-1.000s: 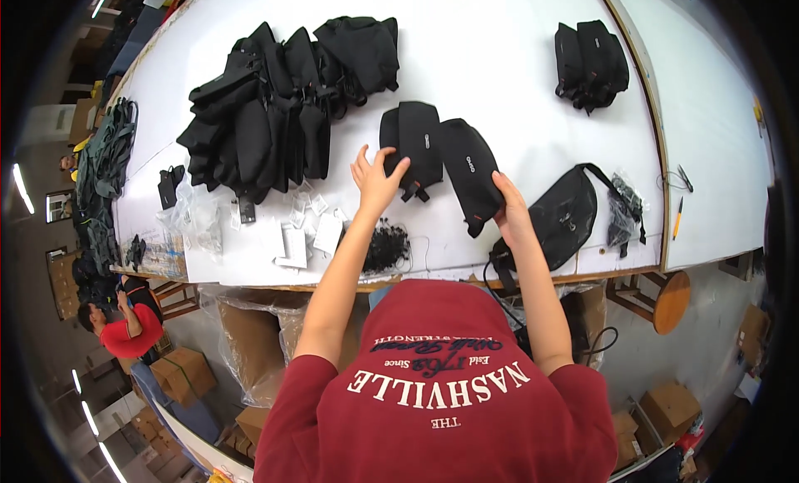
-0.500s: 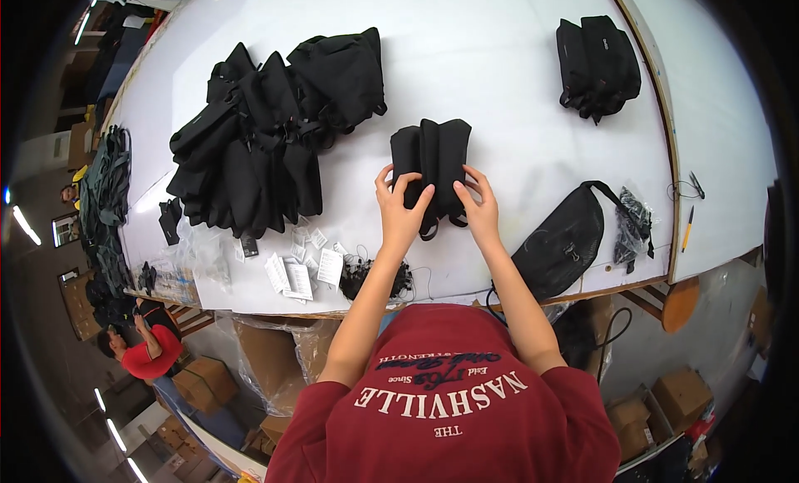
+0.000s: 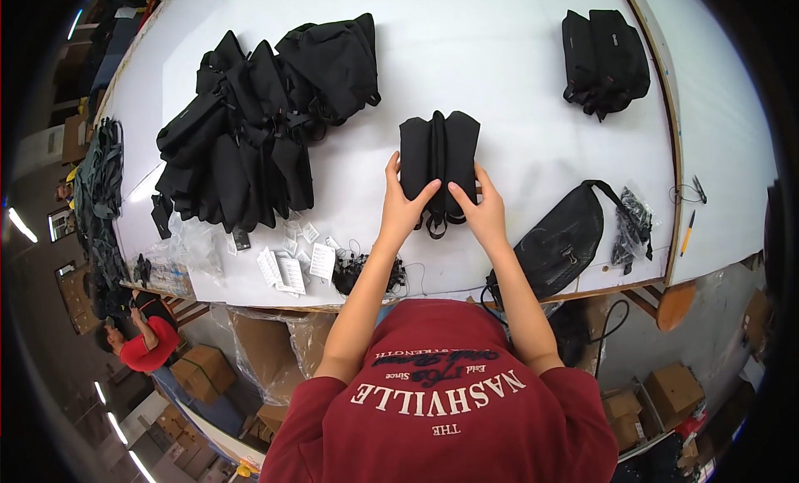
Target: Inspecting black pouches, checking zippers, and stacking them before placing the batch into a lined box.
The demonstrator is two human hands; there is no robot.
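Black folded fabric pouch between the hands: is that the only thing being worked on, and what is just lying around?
In hand:
black folded fabric pouch
left hand
right hand

Lying about:
big heap of black bags
pair of black bags at the far right
black waist bag with strap
white paper tags
yellow pen
white table

White table (image 3: 516, 58) with black bags (image 3: 241, 150)

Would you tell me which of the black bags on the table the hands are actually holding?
The folded black bag mid-table, pinched by the left hand and right hand; the others lie untouched.
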